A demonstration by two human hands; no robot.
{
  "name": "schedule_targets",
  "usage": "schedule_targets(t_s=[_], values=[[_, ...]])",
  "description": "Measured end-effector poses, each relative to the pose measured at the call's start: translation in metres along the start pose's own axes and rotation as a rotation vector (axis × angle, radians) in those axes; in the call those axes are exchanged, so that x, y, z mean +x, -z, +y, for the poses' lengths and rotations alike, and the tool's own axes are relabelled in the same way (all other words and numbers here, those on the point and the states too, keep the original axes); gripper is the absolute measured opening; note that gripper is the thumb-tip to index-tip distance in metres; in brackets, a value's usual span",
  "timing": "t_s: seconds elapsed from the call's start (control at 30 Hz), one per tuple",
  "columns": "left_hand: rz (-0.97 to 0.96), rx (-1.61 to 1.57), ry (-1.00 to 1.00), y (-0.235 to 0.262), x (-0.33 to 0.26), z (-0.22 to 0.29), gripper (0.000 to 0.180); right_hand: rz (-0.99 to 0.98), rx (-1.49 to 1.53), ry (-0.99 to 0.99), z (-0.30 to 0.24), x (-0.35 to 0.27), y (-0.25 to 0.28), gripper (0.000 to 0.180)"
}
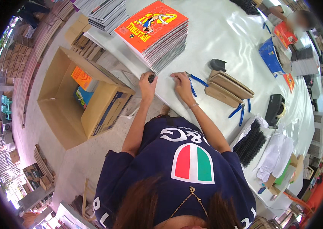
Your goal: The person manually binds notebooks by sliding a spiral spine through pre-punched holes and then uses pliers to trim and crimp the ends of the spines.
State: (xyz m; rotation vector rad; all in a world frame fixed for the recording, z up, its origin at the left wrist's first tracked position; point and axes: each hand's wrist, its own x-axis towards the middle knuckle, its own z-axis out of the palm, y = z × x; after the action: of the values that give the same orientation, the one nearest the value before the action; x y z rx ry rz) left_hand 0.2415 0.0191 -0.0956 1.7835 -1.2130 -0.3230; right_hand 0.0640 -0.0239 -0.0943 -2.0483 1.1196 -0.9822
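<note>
My left hand (147,87) is at the table's near edge, fingers curled round a small dark thing (151,78) whose kind I cannot make out. Just beyond it rises a tall stack of spiral notebooks (152,24) with orange covers showing a volleyball player. My right hand (183,87) rests at the table edge, a short gap to the right. Its fingers are bent loosely, with nothing visible in them. Blue-handled pliers (198,80) lie right beside that hand, against a brown wooden holder (228,89).
An open cardboard box (60,110) with colourful covers inside stands left of the table. More booklets (106,15) are piled at the far left. A second pair of blue pliers (241,110), a black tape dispenser (275,108) and black binding coils (250,143) lie rightward. Another person (283,17) works at far right.
</note>
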Motion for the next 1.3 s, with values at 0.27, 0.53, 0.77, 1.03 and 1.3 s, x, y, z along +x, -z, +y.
schedule_targets(t_s=[0.27,0.53,0.77,1.03,1.3], values=[[-0.236,-0.33,0.355,0.002,-0.022,0.049,0.017,-0.06,1.476,-0.776,0.006,-0.027,0.004,0.031],[-0.554,-0.182,-0.272,-0.02,-0.048,0.127,0.022,0.087,2.187,-0.94,-0.047,-0.039,0.069,0.039],[-0.627,-0.157,-0.455,-0.057,-0.078,0.168,0.042,0.234,2.309,-0.549,-0.01,-0.071,0.09,0.035],[-0.668,0.126,-0.8,-0.071,-0.097,0.224,0.057,0.431,2.256,-0.483,-0.008,-0.111,0.144,0.034],[-0.615,-0.024,-0.88,-0.078,-0.105,0.268,0.049,0.644,2.304,-0.528,-0.025,-0.138,0.19,0.033]])
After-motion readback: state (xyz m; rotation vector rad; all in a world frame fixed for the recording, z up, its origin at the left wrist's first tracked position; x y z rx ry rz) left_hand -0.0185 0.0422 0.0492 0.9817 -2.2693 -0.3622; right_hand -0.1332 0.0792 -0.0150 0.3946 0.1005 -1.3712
